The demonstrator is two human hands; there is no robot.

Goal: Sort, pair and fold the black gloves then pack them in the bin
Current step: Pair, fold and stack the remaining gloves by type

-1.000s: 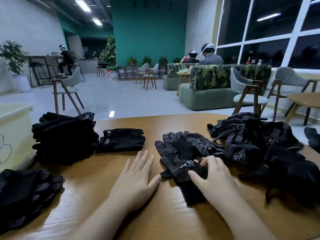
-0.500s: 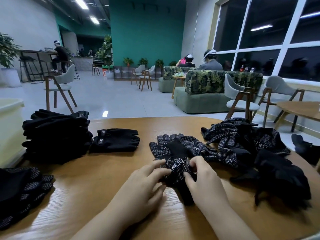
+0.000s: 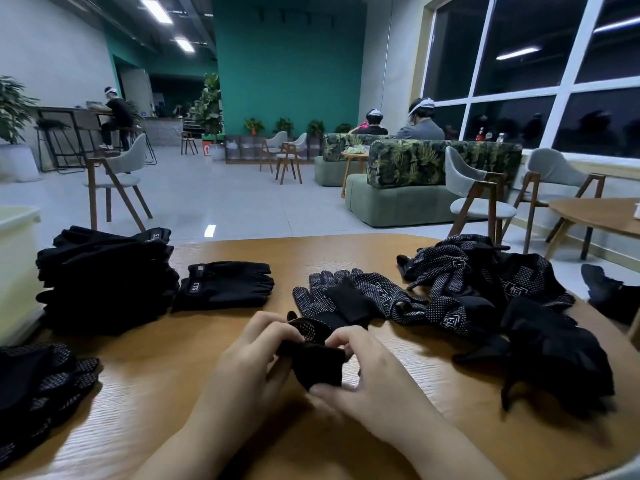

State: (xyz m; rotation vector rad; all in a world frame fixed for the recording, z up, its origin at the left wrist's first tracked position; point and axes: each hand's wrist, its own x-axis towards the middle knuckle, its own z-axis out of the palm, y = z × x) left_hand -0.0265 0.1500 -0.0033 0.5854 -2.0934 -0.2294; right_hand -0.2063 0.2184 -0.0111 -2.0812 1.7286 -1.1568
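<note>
Both forearms are reaching in from the near edge of the wooden table (image 3: 207,403); the left hand (image 3: 247,362) is curling its fingers around the left side of a folded dotted glove (image 3: 317,358); the right hand (image 3: 367,374) is pinching its right side; loose gloves (image 3: 485,296) are lying to the right.

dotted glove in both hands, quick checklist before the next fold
1. Both hands grip the dotted glove, left hand and right hand: ok.
2. Glove lifted off the table: cannot tell.
3. Matching glove lying close behind: ok.
4. Glove folded flat: not ok, bunched.
5. Unsorted heap apart from the hands: ok.
6. Room in the bin: cannot tell.
</note>
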